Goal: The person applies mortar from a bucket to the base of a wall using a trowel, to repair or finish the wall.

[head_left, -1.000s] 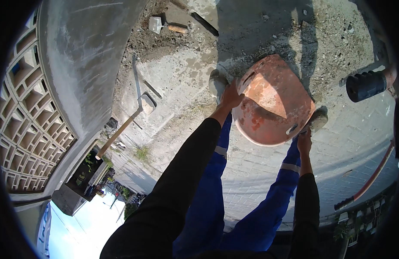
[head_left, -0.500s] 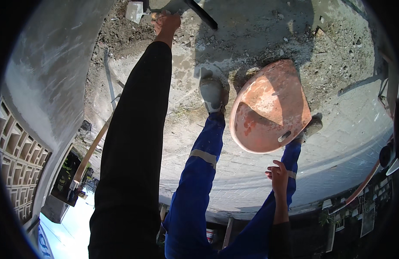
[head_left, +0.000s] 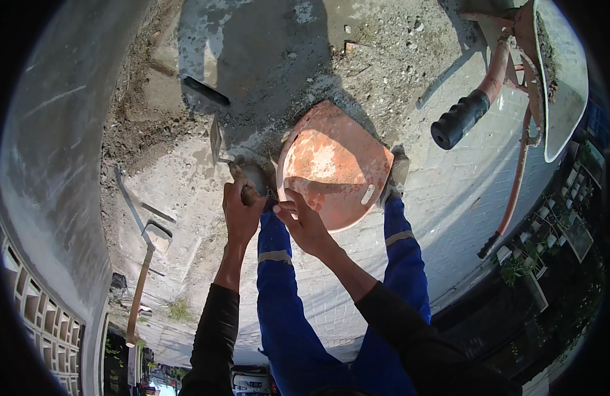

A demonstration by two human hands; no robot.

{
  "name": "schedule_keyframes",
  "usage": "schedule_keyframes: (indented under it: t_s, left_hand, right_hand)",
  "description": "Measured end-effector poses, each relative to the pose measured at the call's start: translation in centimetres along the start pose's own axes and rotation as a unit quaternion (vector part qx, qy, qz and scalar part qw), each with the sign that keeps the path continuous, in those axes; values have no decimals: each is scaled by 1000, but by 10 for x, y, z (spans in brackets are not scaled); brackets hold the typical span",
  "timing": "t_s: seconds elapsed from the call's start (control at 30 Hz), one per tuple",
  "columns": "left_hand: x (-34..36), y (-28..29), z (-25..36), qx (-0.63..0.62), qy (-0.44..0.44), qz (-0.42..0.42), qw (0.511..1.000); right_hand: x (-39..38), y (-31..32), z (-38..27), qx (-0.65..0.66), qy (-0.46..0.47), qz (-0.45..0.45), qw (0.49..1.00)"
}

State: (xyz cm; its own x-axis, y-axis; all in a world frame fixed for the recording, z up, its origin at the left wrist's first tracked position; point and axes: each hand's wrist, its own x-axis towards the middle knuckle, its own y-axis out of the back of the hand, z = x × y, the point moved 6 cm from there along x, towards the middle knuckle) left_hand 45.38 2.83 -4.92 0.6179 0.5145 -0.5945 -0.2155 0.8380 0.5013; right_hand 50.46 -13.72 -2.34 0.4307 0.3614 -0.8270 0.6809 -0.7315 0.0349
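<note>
— What have you got, looking down from the head view?

— My left hand [head_left: 242, 210] is clamped on a trowel [head_left: 219, 142], blade over the concrete ground [head_left: 186, 171]. My right hand [head_left: 303, 221], fingers half curled, grips the rim of the orange pan [head_left: 334, 173] between my feet.

— Risk?

— The pan could tip if I pull its rim. There's open room left; the wheelbarrow handle [head_left: 460, 120] crowds the right.

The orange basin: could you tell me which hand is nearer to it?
Right. The right hand touches the orange basin at its rim; the left hand, gripping a trowel, is just beside it.
</note>
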Motion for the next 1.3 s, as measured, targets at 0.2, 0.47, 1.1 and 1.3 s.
schedule_keyframes:
  t_s: [0.2, 0.47, 1.1, 1.3]
  left_hand:
    - [-142, -105, 98, 122, -43, -208, 970]
    - [-140, -156, 40, 118, -84, 112, 983]
    - [-75, -194, -157, -279, 3, 233, 931]
    - [-66, -202, -164, -356, 12, 280, 892]
  right_hand:
    - [-23, 63, 49, -71, -170, -43, 982]
    - [33, 351, 158, -97, -62, 263, 958]
    - [112, 445, 243, -11, 58, 88, 994]
    - [112, 482, 272, 75, 200, 289, 933]
